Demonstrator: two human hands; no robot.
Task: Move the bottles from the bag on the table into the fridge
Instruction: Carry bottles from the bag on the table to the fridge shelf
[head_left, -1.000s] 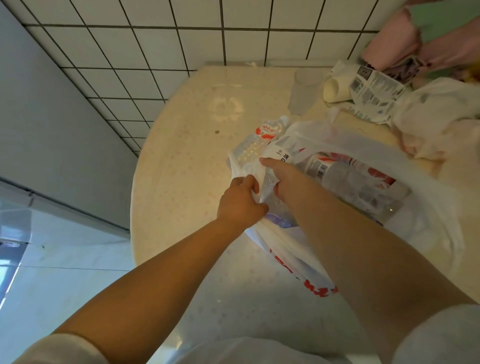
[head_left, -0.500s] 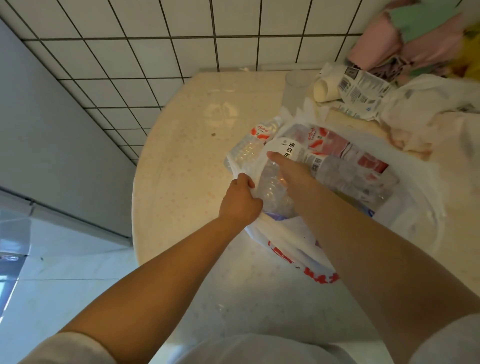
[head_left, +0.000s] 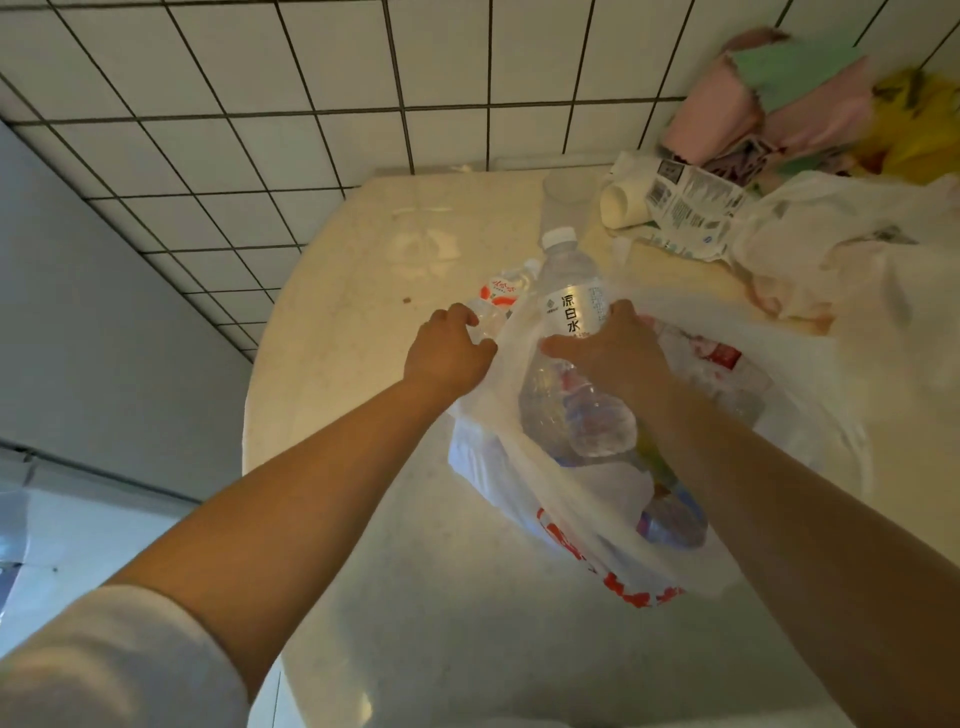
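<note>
A white plastic bag (head_left: 582, 519) with red print lies on the pale round table (head_left: 337, 338), holding several clear bottles. My right hand (head_left: 608, 348) grips a clear water bottle (head_left: 569, 306) with a white label and white cap, lifted partly out of the bag's mouth. My left hand (head_left: 447, 353) grips the bag's left rim, its fingers over a red-labelled bottle (head_left: 501, 293) lying there. More red-labelled bottles (head_left: 711, 358) show through the bag on the right. No fridge is in view.
A clear plastic cup (head_left: 563, 200) stands at the table's back. Beside it lie a white roll and printed wrapper (head_left: 670, 202), another white plastic bag (head_left: 852, 249) and pink and yellow cloth (head_left: 779, 104). A tiled wall runs behind; a grey panel stands left.
My right hand has closed round the white-labelled bottle and raised it out of the bag. My left hand moved up along the bag's rim.
</note>
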